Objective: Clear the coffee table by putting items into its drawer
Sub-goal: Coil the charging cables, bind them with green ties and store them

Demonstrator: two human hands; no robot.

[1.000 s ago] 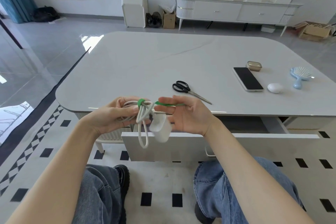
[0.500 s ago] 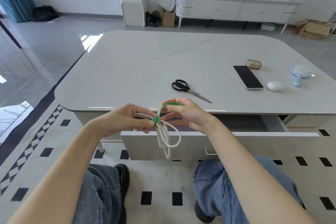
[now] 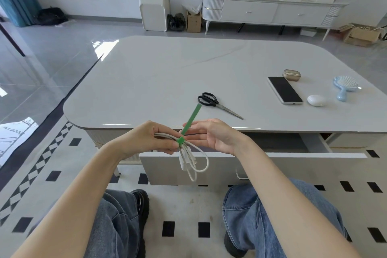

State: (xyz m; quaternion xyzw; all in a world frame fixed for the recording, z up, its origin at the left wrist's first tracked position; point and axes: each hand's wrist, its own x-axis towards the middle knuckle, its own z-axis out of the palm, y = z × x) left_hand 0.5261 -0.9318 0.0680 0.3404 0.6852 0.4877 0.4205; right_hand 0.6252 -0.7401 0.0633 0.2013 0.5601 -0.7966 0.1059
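The left hand (image 3: 150, 140) grips a coiled white cable (image 3: 188, 157) above the open drawer (image 3: 251, 165), loops hanging toward 6 o'clock. The right hand (image 3: 211, 135) pinches the green strap (image 3: 189, 123), its free end pointing toward 1 o'clock. On the coffee table (image 3: 167, 73) lie scissors (image 3: 215, 103), a phone (image 3: 284, 89) and a hairbrush (image 3: 344, 87)

I see a coiled white cable (image 3: 189, 156) bound by a green strap (image 3: 189, 121), loops dangling before the open drawer (image 3: 251, 165); scissors (image 3: 216, 104), phone (image 3: 284, 90) lie flat on the coffee table (image 3: 167, 81).
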